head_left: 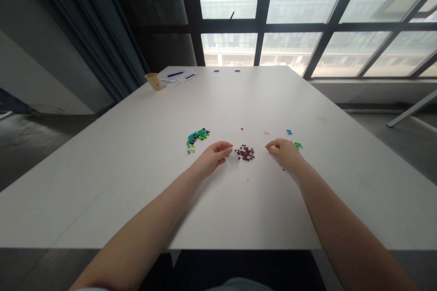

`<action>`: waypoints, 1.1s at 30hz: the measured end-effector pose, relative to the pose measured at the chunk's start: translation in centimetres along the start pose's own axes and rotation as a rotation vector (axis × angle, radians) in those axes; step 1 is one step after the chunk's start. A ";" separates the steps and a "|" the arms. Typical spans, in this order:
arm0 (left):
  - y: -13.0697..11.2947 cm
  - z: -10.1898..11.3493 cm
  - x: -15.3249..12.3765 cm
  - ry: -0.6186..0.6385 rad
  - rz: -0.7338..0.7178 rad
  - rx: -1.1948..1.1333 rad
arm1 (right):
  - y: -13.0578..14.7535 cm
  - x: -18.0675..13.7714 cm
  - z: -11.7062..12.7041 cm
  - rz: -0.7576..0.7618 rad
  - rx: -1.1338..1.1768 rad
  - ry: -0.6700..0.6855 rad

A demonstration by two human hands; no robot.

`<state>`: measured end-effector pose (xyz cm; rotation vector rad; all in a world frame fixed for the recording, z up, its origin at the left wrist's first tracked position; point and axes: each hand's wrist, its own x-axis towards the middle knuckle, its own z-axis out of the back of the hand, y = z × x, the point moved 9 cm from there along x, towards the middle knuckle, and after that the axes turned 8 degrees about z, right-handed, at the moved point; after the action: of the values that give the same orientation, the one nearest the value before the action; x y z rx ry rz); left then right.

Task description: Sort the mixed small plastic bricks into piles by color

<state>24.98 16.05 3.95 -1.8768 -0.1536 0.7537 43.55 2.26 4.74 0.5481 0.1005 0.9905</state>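
Dark brown pieces (246, 153), too small and many to count, lie in one pile between two hands. The left hand (212, 157) is just left of the brown pile, thumb and forefinger tips brought close; whether they pinch anything I cannot tell. The right hand (287, 150) is right of the pile, its fingertips drawn together at the white counter (218, 209), a pale yellow patch (274, 148) beside them; its grip cannot be told either. Nearer than the pile are one yellow piece (247, 179) and, rightward, one black piece (283, 170). Beyond the pile lie one red piece (242, 129), then, rightward, a few white pieces (266, 132) and at least two blue pieces (289, 132). One green cluster (298, 145) sits well right of the pile, one mixed-colour heap (197, 137) left of it. Far beyond the pile, leftward, stands one cup (154, 82).
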 end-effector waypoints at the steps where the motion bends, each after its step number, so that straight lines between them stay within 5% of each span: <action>1: 0.0 0.0 0.0 -0.002 -0.001 -0.003 | -0.1 0.0 0.0 -0.003 -0.003 0.001; 11: -1.2 1.8 0.2 -0.051 -0.063 -0.081 | -1.0 0.1 2.4 -0.058 0.016 -0.061; 20: -3.7 5.6 -0.1 -0.246 -0.180 -0.047 | 0.1 -0.1 0.8 -0.011 -0.097 0.079; 33: -3.8 5.6 0.0 -0.245 -0.180 -0.027 | -0.1 0.0 1.0 0.015 -0.147 0.088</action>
<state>22.66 22.11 5.86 -1.7633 -0.4835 0.8567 43.96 1.84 5.54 0.3709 0.1010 1.0274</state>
